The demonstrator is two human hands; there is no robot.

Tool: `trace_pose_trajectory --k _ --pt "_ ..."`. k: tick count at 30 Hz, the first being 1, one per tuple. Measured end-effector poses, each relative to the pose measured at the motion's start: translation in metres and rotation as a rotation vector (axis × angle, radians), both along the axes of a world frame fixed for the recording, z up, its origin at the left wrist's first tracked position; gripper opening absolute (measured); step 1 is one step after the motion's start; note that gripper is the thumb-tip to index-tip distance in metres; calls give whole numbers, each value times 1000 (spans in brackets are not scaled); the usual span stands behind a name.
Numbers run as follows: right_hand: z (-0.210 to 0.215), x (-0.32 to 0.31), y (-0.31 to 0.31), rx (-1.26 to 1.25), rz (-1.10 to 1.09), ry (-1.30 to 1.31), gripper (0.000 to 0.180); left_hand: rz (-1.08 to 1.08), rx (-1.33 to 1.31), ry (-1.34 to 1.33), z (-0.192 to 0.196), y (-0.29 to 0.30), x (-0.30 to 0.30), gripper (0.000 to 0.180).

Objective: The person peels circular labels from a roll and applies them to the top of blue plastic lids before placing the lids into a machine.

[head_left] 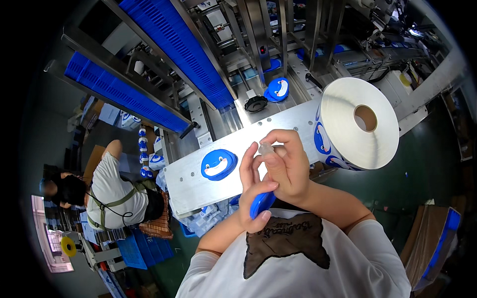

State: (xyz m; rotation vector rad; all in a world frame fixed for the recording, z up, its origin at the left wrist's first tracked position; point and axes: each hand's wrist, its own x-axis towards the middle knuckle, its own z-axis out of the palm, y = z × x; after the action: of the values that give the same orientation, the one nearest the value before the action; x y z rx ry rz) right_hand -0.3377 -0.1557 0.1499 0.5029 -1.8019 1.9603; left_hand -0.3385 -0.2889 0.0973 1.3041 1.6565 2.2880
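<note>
Head view: left grip [250,199] holds a blue piece [262,202], right grip [292,168] crumpled translucent material [266,148].

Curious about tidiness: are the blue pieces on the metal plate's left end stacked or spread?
Stacked: layered blue edges show beneath the top piece.

Right hand [291,170] in fingertip pinch, left hand [247,201] close beside

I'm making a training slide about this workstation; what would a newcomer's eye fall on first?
Probably the big white roll at the right end of the metal shelf, blue smiling faces on its curved side. Next, perhaps, the tall blue stacks slanting down at upper left. At centre, the left hand holds a blue piece while the right hand pinches a small translucent piece.
</note>
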Motion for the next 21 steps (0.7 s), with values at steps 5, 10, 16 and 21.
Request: trace_pose_trajectory --k 5,10,16,21 --pt "3 -13 21 -245 279 -238 20 -51 94 -341 12 5 5 27" --pt "-3 -24 46 -761 157 -388 20 -183 349 -797 20 6 0 25" --pt "12 0 61 247 135 -237 21 -317 411 -1112 29 -5 -1 54" --pt "14 0 54 718 70 75 18 -296 301 -1107 41 -5 -1 74"
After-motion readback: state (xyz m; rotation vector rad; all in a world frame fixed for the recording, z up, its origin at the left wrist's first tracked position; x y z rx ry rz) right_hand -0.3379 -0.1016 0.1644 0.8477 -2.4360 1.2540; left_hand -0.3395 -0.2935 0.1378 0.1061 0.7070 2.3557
